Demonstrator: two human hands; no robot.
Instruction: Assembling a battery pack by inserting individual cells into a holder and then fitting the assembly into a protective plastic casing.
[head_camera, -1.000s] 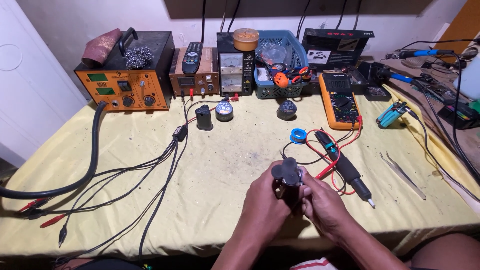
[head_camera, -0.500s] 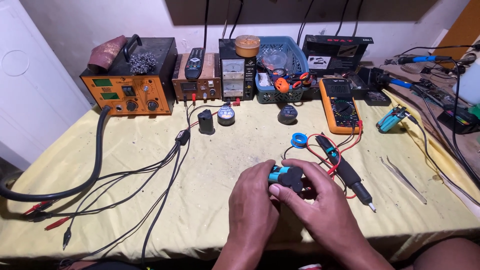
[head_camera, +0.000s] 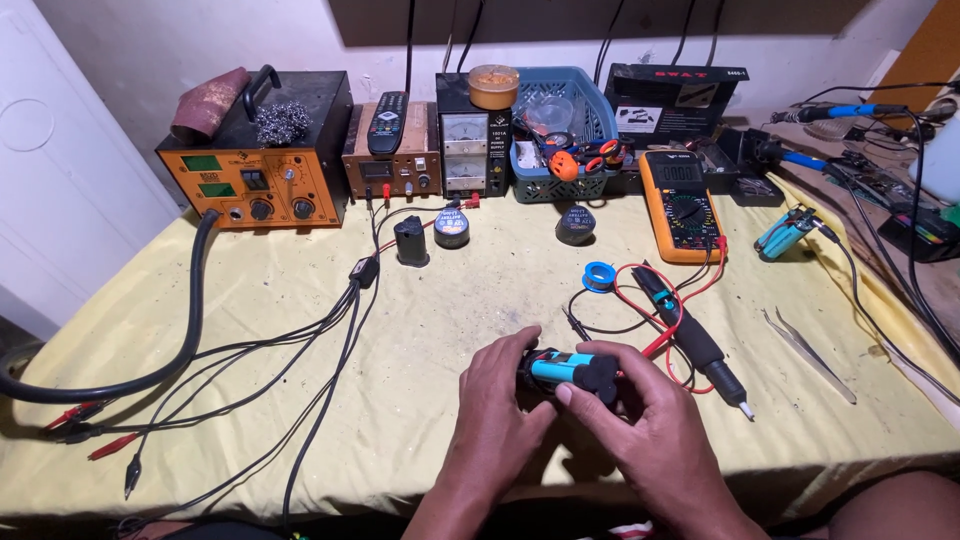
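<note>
hidden: black holder's (head_camera: 590, 372) ends under hands | cut off: black hose (head_camera: 150, 375) at left edge

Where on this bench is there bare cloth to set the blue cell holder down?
Both hands, left and right, grip the blue cell holder. Bare cloth lies left of the hands, between the black cable bundle and the left hand, and in the middle ahead of them, below the small black adapter. To the right it is crowded: red leads, soldering iron, tweezers.
</note>
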